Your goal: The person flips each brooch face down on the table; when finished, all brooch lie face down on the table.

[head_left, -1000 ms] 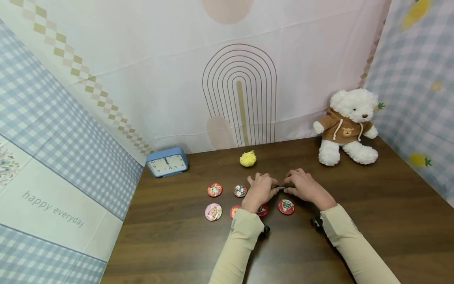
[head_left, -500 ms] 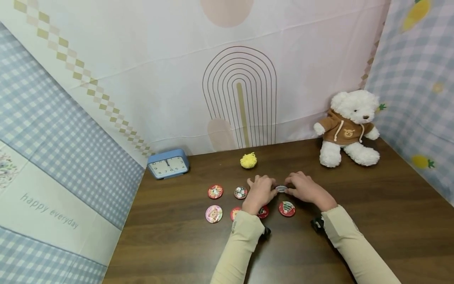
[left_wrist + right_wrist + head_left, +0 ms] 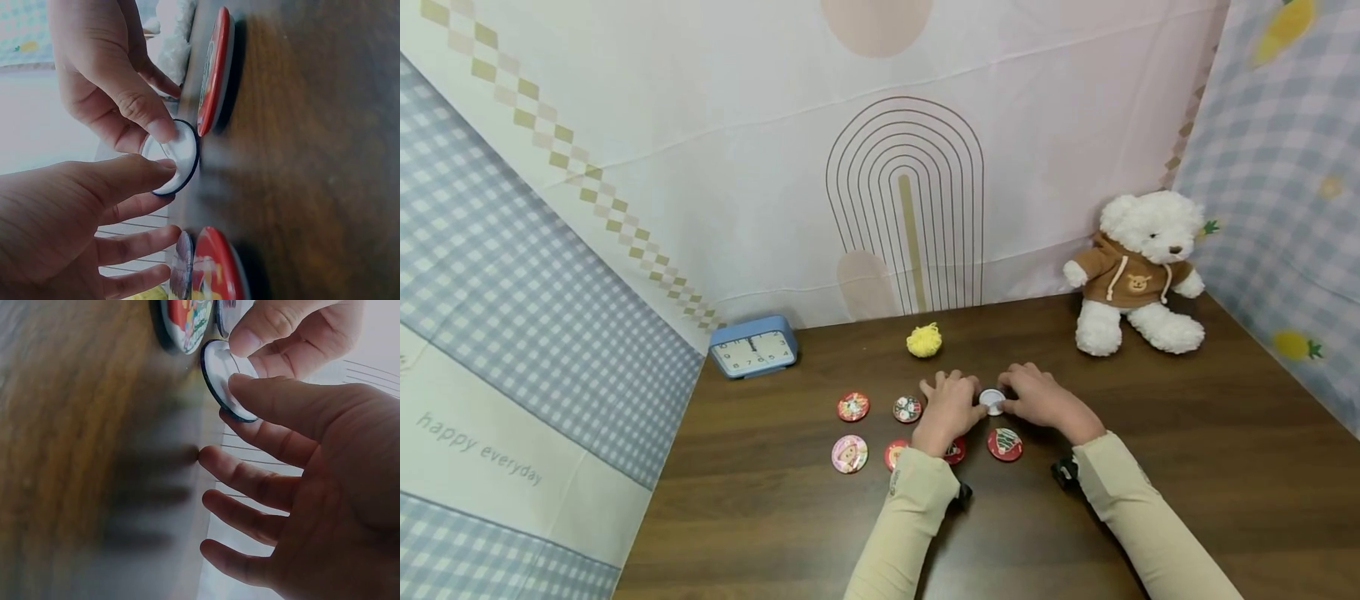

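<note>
Both hands pinch one round button badge [image 3: 992, 402], raised on its edge with its pale back towards me. My left hand [image 3: 950, 410] holds its left side between thumb and index finger; in the left wrist view the thumb [image 3: 134, 176] presses on the white back. My right hand [image 3: 1045, 404] pinches the right side, its other fingers [image 3: 250, 478] spread out in the right wrist view. The badge's front is hidden. Just nearer than it lies a red badge with a green tree [image 3: 1004, 444]. Another red badge [image 3: 955, 451] is partly covered by my left hand.
To the left lie a red badge [image 3: 853, 407], a dark one with white figures [image 3: 907, 409], a pink one [image 3: 850, 454] and a half-hidden red one [image 3: 895, 454]. Behind stand a yellow yarn ball [image 3: 924, 341], a blue clock [image 3: 754, 347] and a white teddy bear [image 3: 1138, 273].
The badge between my hands has turned from nearly edge-on to showing its round pale back in the head view. Both hands stay in about the same place.
</note>
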Motion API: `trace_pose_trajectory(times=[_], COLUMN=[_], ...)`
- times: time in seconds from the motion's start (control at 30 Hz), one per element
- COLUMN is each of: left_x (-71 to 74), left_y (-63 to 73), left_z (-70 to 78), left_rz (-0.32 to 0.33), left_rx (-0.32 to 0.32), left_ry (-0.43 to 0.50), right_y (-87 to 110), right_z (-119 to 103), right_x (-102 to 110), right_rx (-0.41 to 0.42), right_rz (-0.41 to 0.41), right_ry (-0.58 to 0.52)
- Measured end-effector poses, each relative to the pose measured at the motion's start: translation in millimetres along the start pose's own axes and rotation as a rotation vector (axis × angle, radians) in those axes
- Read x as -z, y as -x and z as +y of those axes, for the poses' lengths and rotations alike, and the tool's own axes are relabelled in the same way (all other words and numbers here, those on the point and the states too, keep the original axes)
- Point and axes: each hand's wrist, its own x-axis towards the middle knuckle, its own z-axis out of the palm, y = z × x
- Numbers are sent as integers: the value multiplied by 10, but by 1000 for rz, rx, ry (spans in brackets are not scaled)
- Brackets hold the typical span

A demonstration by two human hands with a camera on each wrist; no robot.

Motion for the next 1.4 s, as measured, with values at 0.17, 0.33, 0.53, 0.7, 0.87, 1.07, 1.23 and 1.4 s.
trace_pose_trajectory(times=[0.17, 0.33, 0.53, 0.7, 0.87, 1.07, 1.23, 1.4], left_x=[-3, -6, -18, -16, -22, 38, 79, 110], left_y=[-11, -8, 7, 2, -12, 33, 78, 132], left_z=[10, 16, 21, 44, 51, 55, 60, 51], left_rz=[-2, -6, 6, 19, 26, 2, -13, -19], left_rx=[6, 13, 6, -8, -6, -4, -16, -52], left_ry=[-2, -20, -75, -100, -102, -100, -90, -78], right_y=[-19, -43, -61, -66, -63, 35, 116, 175], right_z=[3, -10, -15, 1, 6, -34, -126, -197], right_x=[-5, -32, -80, -86, -62, -13, 10, 6], right_rx=[-7, -18, -37, -32, -11, 29, 43, 60], right_rz=[-2, 0, 6, 20, 21, 41, 45, 48], right_ry=[22, 37, 41, 59, 62, 34, 4, 5])
